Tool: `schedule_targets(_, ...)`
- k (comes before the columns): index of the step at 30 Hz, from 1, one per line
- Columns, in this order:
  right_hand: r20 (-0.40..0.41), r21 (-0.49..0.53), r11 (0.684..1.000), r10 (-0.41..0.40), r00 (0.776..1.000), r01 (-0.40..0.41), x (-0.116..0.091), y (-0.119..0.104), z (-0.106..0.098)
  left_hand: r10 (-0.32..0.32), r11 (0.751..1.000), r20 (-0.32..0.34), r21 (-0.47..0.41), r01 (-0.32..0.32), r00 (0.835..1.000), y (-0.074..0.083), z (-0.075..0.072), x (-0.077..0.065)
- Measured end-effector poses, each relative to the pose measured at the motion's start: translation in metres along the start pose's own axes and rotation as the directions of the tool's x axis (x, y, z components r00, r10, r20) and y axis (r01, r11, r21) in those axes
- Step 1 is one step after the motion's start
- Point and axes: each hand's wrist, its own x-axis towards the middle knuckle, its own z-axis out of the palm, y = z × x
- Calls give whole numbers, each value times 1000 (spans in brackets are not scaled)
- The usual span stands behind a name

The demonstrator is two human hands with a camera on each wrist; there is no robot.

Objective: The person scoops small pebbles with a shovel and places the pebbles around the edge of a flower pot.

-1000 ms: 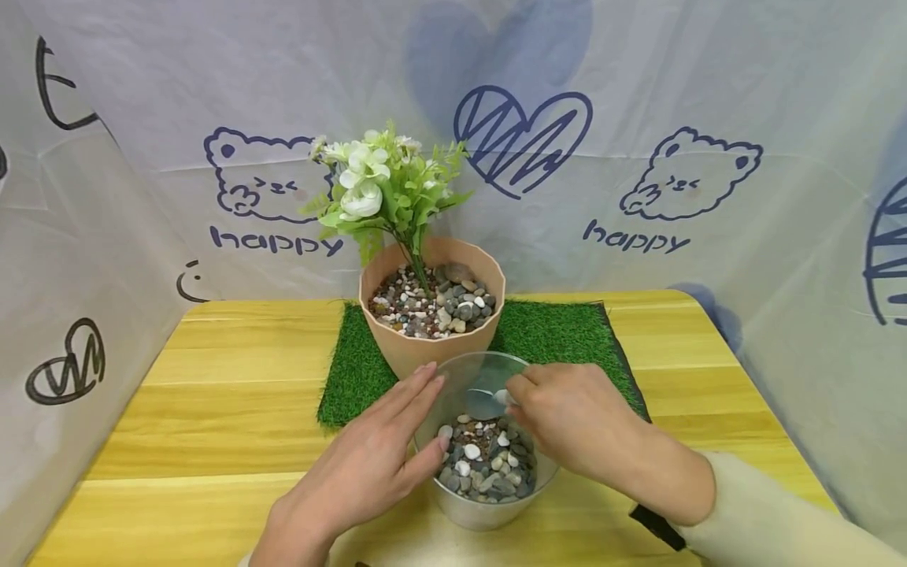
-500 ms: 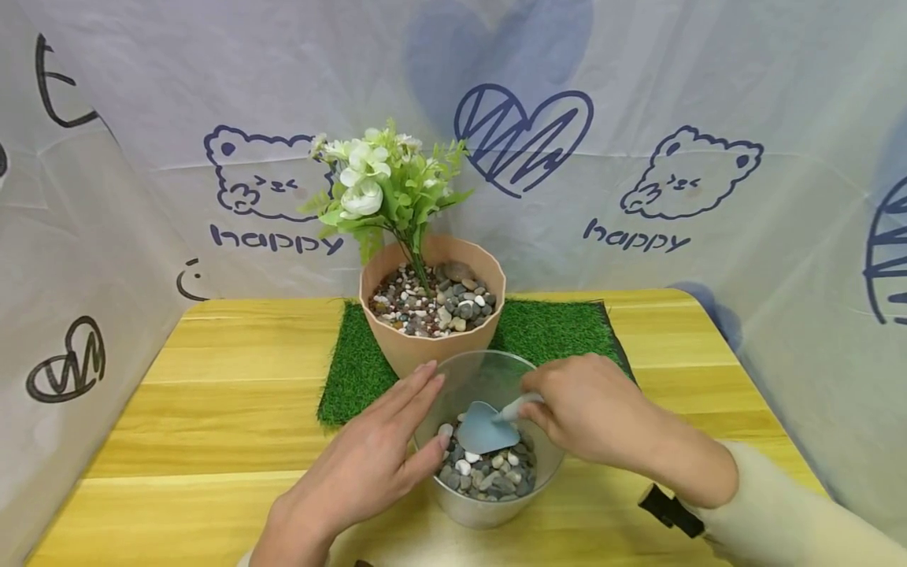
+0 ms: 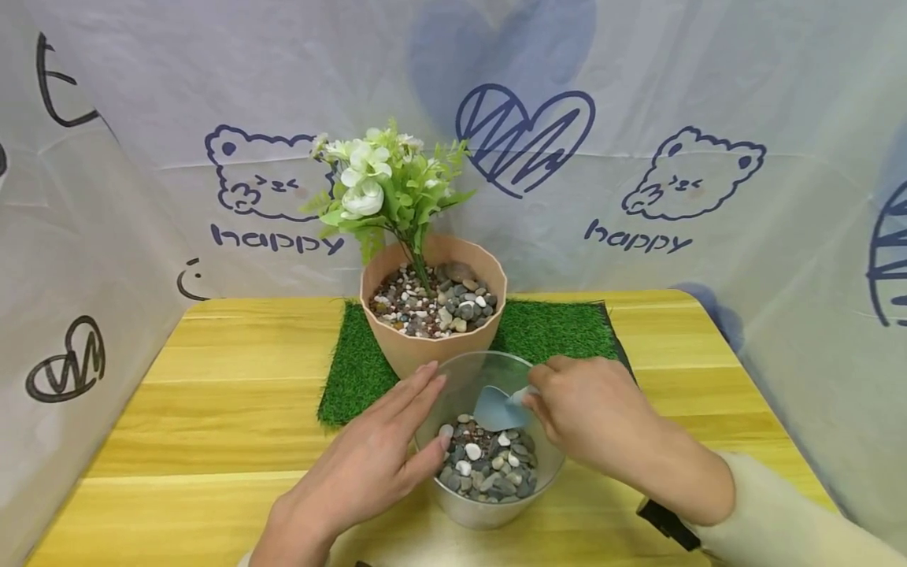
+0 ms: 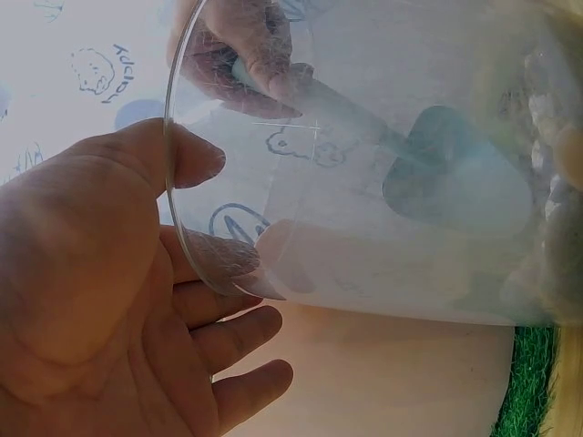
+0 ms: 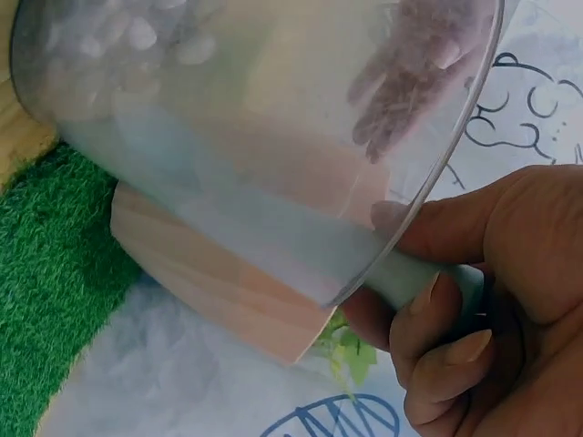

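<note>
A clear plastic bucket (image 3: 489, 504) with grey and white pebbles (image 3: 489, 472) in its bottom stands at the front of the table. My left hand (image 3: 375, 449) rests against its left rim, fingers fairly straight, thumb and index fingertips reaching over the rim. My right hand (image 3: 595, 409) grips the handle of a small pale blue trowel (image 3: 498, 409) at the bucket's right rim. The blade hangs inside, just above the pebbles at the back; in the left wrist view the trowel (image 4: 455, 173) shows through the plastic. Whether its blade touches the pebbles I cannot tell.
Behind the bucket, a peach flowerpot (image 3: 432, 350) holds pebbles and white-flowered greenery (image 3: 390, 185). It stands on a green artificial grass mat (image 3: 560, 331). The wooden table (image 3: 212, 409) is backed by a printed white curtain (image 3: 524, 47).
The trowel blade has dipped forward over the pebbles, then drawn back up to the right and toward the rear wall. My left hand and the bucket have stayed in place.
</note>
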Motion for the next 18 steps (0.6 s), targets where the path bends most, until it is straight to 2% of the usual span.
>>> schedule_targets(3,26,12,1000,-28,999,28,0,-2,4,-3,1000,-2,1,3,1000,0,0,0)
schedule_targets(7,69,86,994,-72,995,66,0,-3,6,-8,1000,1,-5,8,1000,0,0,0)
schedule_targets(12,87,157,980,-138,987,123,1,4,-7,-10,1000,2,-14,10,1000,0,1,0)
schedule_targets(15,56,128,972,-206,977,197,4,7,-18,-8,1000,0,-12,8,1000,0,1,0)
schedule_targets(18,6,22,957,-289,957,289,8,4,-22,-11,1000,0,-13,11,1000,0,0,0)
